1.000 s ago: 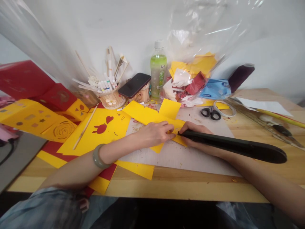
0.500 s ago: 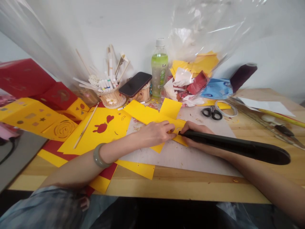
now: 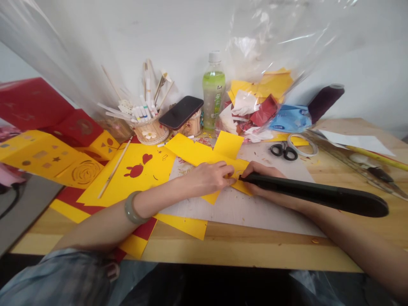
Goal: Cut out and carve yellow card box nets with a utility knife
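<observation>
My right hand [image 3: 264,173] is closed round a long black utility knife [image 3: 312,191], gripped close to its tip. The tip meets a folded yellow paper [image 3: 200,153], where a faint curved line shows; the blade itself is too small to make out. From the left, my left hand [image 3: 215,175] holds the same paper, fingers curled and pressed together just beside the knife's tip. Under the paper lies a whitish sheet [image 3: 270,216] strewn with small scraps. To the left rests a yellow sheet [image 3: 111,187] with red rabbit-head and heart shapes.
Behind stand a pen holder [image 3: 149,131], a phone [image 3: 181,111], a green drink bottle [image 3: 213,95] and a clear bag [image 3: 255,89] of paper scraps. Scissors [image 3: 283,151] and a tape roll [image 3: 314,148] lie to the right. Red and yellow cut-out boxes [image 3: 47,157] occupy the left.
The rear end of the knife has tilted very slightly upward. Both hands and the yellow paper stay practically where they were.
</observation>
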{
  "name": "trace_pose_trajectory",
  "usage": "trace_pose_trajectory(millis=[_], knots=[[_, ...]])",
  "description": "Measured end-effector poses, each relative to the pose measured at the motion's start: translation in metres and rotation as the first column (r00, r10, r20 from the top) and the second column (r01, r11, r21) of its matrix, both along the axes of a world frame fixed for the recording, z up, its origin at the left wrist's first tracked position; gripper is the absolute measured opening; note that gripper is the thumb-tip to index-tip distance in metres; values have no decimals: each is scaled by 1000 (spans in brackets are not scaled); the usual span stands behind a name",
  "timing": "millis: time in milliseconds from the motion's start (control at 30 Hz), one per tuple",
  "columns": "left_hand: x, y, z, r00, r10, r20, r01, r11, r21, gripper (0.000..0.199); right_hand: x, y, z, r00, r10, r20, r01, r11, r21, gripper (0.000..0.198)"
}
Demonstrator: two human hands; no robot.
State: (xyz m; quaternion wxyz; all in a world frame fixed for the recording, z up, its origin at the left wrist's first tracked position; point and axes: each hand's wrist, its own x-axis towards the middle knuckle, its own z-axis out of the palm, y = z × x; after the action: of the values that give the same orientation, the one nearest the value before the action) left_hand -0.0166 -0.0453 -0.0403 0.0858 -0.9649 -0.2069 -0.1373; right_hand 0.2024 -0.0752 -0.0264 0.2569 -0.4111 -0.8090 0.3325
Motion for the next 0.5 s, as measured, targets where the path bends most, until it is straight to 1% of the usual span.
trace_pose_trajectory(millis=[67, 167, 233, 367, 500], knots=[[0, 0, -1, 1000, 6, 11, -6, 1000, -13, 20, 1, 1, -1, 1000, -8, -1, 8, 1000, -13, 6], [-1, 0, -2, 1000, 16, 21, -15, 1000, -26, 20, 2, 1, -3, 1000, 23, -13, -23, 1000, -5, 6], [0, 0, -2, 1000, 19, 25, -18, 1000, -20, 19, 2, 1, -4, 1000, 29, -10, -29, 1000, 2, 5], [0, 1, -2, 1000, 3, 23, -2, 1000, -6, 20, 3, 0, -2, 1000, -7, 8, 8, 1000, -16, 5], [-1, 1, -2, 1000, -2, 21, 2, 1000, 3, 18, 3, 0, 0, 1000, 25, -11, -25, 1000, -2, 7]])
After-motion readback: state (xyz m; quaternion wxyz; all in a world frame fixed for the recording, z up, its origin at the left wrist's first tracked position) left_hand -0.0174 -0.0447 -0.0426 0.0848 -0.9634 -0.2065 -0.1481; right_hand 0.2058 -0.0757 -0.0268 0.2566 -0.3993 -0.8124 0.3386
